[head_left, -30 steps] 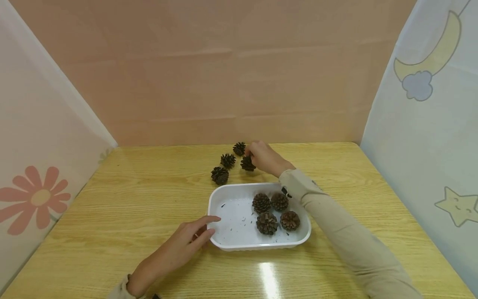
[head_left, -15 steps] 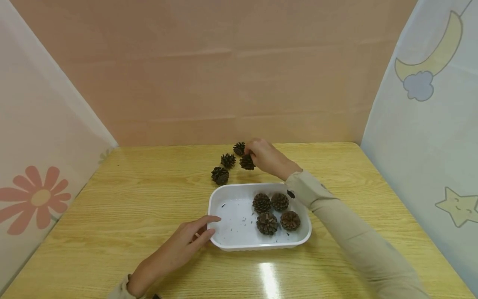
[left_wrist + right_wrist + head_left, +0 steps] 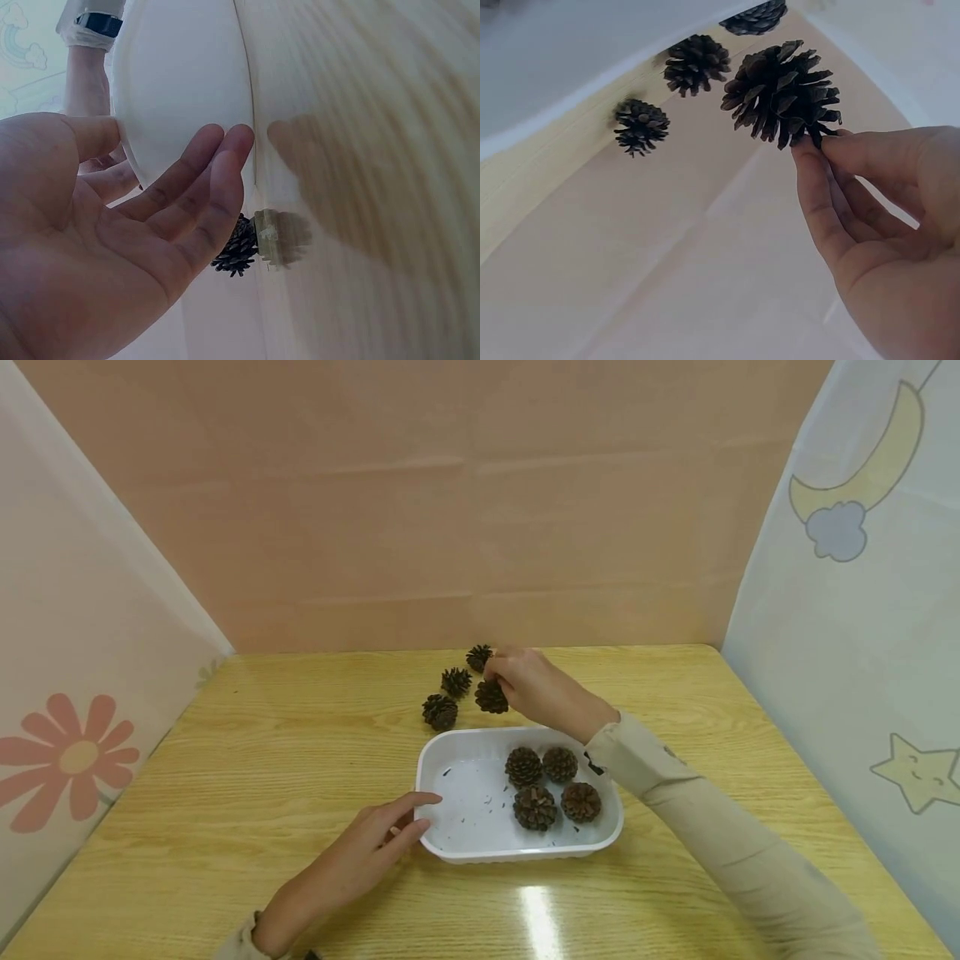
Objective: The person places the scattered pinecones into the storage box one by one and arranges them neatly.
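Observation:
My right hand (image 3: 536, 687) pinches a dark brown pine cone (image 3: 784, 94) by one end between thumb and fingertips, behind the tray's far rim. Three other pine cones lie on the table to its left: a near one (image 3: 440, 712), a middle one (image 3: 456, 682) and a far one (image 3: 478, 657). Several pine cones (image 3: 536, 808) sit in the right half of a white plastic tray (image 3: 517, 855). My left hand (image 3: 367, 843) is at the tray's left end, index finger and thumb over the rim, the other fingers extended along its outer wall in the left wrist view.
The tray stands on a wooden table (image 3: 300, 760), with small dark flakes on its floor. A plain peach-coloured backdrop (image 3: 465, 510) rises behind the table. Patterned white sheets flank it, a flower on the left one (image 3: 78, 758) and a moon on the right one (image 3: 862, 460).
My right hand, with the pine cone pinched in it, has shifted slightly left and toward the tray over the last half second. The left hand and the tray have stayed in place.

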Motion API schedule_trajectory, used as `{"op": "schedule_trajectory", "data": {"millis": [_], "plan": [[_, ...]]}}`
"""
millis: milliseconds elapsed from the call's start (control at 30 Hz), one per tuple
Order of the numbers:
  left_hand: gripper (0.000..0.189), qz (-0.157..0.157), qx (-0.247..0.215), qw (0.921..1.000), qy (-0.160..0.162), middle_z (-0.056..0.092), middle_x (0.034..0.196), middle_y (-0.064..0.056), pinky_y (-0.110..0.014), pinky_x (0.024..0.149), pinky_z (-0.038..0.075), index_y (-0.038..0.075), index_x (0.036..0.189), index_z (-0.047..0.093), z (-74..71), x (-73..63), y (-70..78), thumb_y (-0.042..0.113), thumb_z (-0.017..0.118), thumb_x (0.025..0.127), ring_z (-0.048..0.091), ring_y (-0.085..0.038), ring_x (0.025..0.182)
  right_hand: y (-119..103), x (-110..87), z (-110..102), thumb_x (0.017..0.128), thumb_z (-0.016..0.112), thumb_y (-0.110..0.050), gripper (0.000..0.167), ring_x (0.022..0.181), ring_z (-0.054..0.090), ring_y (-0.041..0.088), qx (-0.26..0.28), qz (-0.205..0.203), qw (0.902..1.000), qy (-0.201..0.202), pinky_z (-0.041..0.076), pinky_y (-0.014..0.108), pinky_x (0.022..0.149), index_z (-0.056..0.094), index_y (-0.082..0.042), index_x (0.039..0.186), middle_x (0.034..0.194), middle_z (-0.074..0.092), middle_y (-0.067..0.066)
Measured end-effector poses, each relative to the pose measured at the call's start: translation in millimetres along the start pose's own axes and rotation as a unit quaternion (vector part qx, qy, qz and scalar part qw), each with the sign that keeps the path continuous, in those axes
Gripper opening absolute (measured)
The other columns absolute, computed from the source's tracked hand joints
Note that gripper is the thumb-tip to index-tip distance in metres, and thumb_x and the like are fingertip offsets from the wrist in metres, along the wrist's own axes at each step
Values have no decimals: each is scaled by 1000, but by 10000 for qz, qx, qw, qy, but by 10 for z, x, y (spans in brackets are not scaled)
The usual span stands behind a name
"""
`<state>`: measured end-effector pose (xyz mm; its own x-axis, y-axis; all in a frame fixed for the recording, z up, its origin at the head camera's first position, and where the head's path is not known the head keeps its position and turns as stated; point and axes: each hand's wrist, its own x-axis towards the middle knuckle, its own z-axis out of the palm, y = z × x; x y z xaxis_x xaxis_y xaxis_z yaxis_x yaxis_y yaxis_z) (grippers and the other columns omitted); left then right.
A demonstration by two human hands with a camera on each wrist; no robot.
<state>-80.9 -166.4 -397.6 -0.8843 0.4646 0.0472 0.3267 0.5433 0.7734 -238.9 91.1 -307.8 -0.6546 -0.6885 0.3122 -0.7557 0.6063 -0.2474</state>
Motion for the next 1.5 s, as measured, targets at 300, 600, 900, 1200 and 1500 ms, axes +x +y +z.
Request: {"op": "schedule_trajectory", "data": {"millis": [300,600,900,1200,1500], "plan": [[32,59,60,9999,76,67,97,1,-28,74,53,16,136,58,4,-9,-20,27,49,107,66,-13,86,-135,-124,22,92,58,12,22,92,68,23,-16,-355,9993,-98,56,25,76,72,-1,104,101,67,10],[31,163,49,9998,129,59,84,0,-26,68,51,15,135,58,9,-6,-30,24,50,106,62,-11,79,-235,-225,28,92,59,11,22,90,67,19,114,-603,9981,-11,55,20,75,69,-1,106,104,66,9],[34,-83,-74,9998,169,64,97,3,-28,77,54,17,138,57,3,5,-65,27,50,107,64,-9,88,-316,-275,75,93,60,10,19,90,68,19,240,-999,9947,-25,55,23,77,70,-2,103,100,67,8],[35,-196,-101,9995,244,64,122,0,-30,82,54,20,141,54,1,1,-71,28,48,107,65,-10,97,-331,-295,152,93,61,8,17,90,67,18,361,-1018,9937,-287,55,21,77,70,-2,103,99,67,7],[36,-182,-136,9995,198,64,114,-1,-30,79,54,19,142,53,-2,0,-73,28,47,108,64,-10,95,-321,-326,253,94,61,6,17,90,67,18,328,-848,9940,-603,56,24,77,71,-3,104,101,67,7]]}}
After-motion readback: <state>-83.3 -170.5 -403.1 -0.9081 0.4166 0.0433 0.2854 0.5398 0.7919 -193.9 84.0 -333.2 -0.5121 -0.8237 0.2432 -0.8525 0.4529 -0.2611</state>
